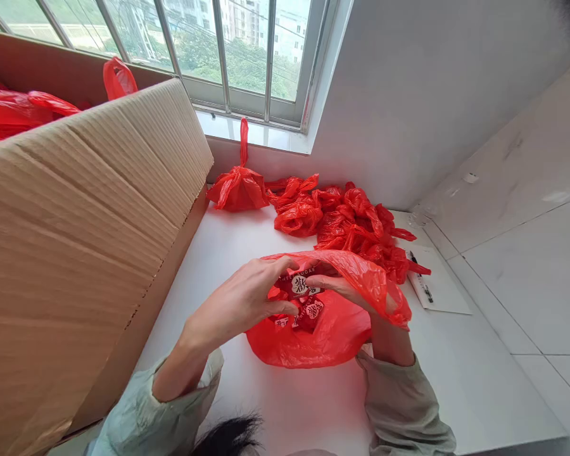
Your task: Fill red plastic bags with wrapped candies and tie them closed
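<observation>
A red plastic bag [313,345] stands with its mouth wide on the white table in front of me. Inside it lie several dark red wrapped packets [312,309] with white Chinese characters and "SWEET SUGAR" lettering. My left hand [247,297] is over the bag's left rim, thumb and fingers apart around the packets' left side. From the right, my right hand [344,290] reaches into the mouth with fingers stretched out, their tips at the upper packet. Part of the bag's rim drapes over the right hand and wrist. The right thumb is hidden.
A large cardboard box [90,209] with red bags [19,111] inside stands at left. A tied red bag [240,188] and a heap of red bags [346,218] sit along the back wall. A pen [425,285] lies on paper [444,297] at right. A barred window [247,50] is behind.
</observation>
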{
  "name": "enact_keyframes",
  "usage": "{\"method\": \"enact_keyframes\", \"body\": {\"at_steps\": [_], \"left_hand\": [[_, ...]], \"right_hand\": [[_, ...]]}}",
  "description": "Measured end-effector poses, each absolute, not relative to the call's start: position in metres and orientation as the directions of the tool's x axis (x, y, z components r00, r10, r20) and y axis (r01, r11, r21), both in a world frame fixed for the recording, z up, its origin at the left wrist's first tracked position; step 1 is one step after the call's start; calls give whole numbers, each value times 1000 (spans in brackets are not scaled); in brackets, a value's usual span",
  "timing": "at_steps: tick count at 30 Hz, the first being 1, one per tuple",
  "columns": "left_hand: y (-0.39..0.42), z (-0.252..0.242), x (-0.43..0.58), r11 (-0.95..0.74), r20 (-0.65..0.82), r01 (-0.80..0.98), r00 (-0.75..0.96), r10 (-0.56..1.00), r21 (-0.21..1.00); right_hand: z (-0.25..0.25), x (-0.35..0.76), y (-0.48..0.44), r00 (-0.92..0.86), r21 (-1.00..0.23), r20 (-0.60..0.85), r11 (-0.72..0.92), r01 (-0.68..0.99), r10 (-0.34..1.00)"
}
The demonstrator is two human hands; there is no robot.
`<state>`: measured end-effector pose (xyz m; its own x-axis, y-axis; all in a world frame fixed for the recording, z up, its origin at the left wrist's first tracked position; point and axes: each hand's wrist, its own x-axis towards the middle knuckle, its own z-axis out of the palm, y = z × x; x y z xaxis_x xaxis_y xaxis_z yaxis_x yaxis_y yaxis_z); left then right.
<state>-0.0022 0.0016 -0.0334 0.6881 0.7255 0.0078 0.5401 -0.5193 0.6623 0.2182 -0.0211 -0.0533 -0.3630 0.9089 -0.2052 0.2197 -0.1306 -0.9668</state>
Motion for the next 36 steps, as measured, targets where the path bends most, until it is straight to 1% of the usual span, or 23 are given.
{"method": "enact_keyframes", "body": {"at_steps": [2, 4, 6, 9, 14, 20, 22, 25, 28, 30, 36], "left_hand": [[4, -29, 2, -451, -8, 455, 711, 703, 768], [4, -25, 5, -376, -25, 402, 710, 704, 835], [4, -22, 7, -321, -35, 372, 697, 716, 871], [5, -21, 8, -283, -34, 337, 694, 719, 898], [3, -21, 7, -310, -15, 330, 706, 708, 892], [0, -26, 9, -352, 31, 377, 643, 765, 857], [0, -29, 11, -353, 35, 389, 628, 777, 851], [1, -32, 14, -372, 46, 426, 606, 794, 825], [2, -33, 14, -372, 34, 446, 603, 797, 814], [2, -32, 13, -357, 16, 445, 607, 795, 821], [3, -32, 8, -339, -10, 413, 646, 763, 845]], "right_hand": [[-44, 218, -21, -288, -979, -145, -94, 182, 947], [-36, 218, -23, -218, -985, -66, -29, 168, 974], [-31, 219, -26, -185, -984, -24, 9, 178, 982], [-29, 221, -28, -177, -982, -15, 19, 186, 984], [-30, 220, -28, -190, -985, 0, 33, 169, 982], [-37, 212, -27, -270, -995, -28, -2, 97, 962], [-40, 210, -26, -257, -995, -36, -10, 101, 966], [-41, 208, -26, -184, -992, -53, -31, 122, 981], [-41, 206, -28, -153, -994, -79, -67, 83, 985], [-42, 207, -28, -163, -995, -86, -78, 56, 983], [-47, 211, -19, -226, -992, -88, -64, 111, 970]]}}
